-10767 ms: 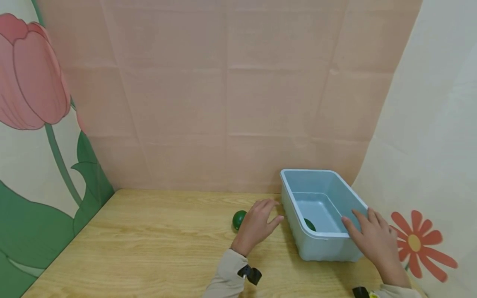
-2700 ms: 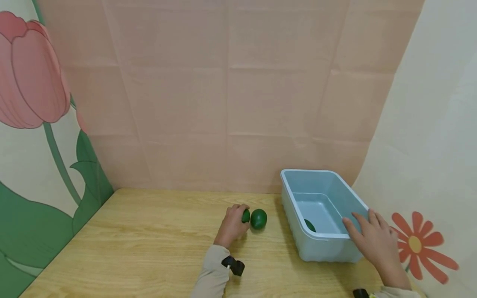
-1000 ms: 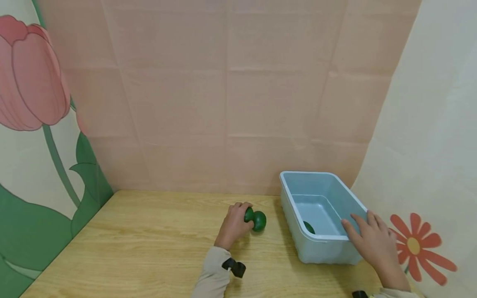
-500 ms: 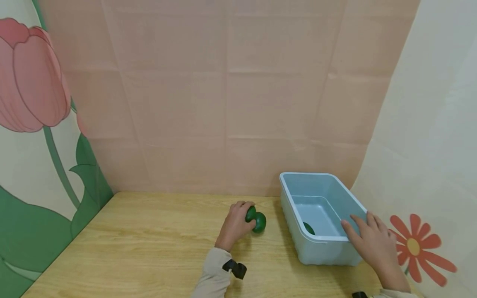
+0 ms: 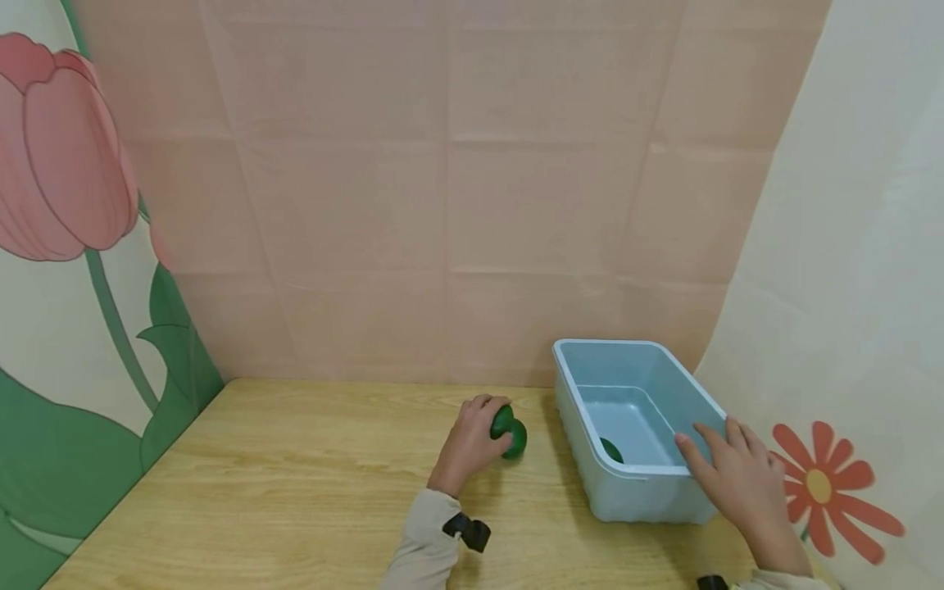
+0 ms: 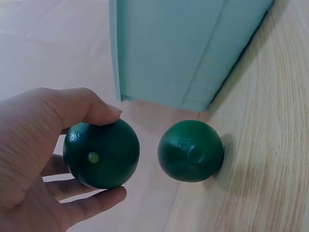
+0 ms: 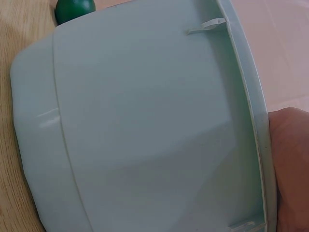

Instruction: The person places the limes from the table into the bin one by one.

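My left hand grips a glossy dark green lime, thumb on one side and fingers on the other. A small pale stem spot shows on it in the left wrist view. Just beside it, a second lime sits on the wooden table, partly covered by the held lime and thumb in the head view. At the right stands a light blue plastic bin, with part of another green fruit visible inside. My right hand rests over the bin's near right corner, fingers relaxed across the rim.
The wooden table ends at a pinkish cloth backdrop. A pale sheet with a red flower hangs close to the bin's right side. On the left is a sheet with a large tulip.
Over the last second my left hand has moved slightly right and up with the held lime, which now overlaps the second lime more. The right hand and bin stay put.
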A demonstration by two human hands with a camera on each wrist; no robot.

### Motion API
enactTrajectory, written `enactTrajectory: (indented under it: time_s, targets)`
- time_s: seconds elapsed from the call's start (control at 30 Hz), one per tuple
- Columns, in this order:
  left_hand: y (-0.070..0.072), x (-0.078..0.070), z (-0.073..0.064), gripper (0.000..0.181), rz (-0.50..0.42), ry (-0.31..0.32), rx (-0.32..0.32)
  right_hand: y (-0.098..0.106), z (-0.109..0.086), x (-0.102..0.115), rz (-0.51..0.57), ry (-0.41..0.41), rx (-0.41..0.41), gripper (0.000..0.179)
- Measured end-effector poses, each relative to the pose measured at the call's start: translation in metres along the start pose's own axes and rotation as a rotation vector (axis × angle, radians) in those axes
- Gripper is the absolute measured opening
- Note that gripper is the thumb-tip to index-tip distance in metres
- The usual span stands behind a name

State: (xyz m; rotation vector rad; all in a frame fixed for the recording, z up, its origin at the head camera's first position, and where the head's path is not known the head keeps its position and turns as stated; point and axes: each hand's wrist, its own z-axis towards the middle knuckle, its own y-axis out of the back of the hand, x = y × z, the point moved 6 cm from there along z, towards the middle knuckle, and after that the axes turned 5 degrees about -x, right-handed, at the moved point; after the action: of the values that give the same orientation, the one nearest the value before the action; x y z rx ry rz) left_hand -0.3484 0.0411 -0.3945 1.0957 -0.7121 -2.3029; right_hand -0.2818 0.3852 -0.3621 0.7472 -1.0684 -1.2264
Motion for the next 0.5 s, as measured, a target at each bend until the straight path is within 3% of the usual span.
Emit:
enactTrajectory:
  time_s: [0.5]
  targets:
    - [0.0035, -0.0056, 0.0013, 0.046, 0.005, -0.026, -0.015, -0.0007, -0.0004, -0.0007, -0.006, -0.007, -0.008, 0.078]
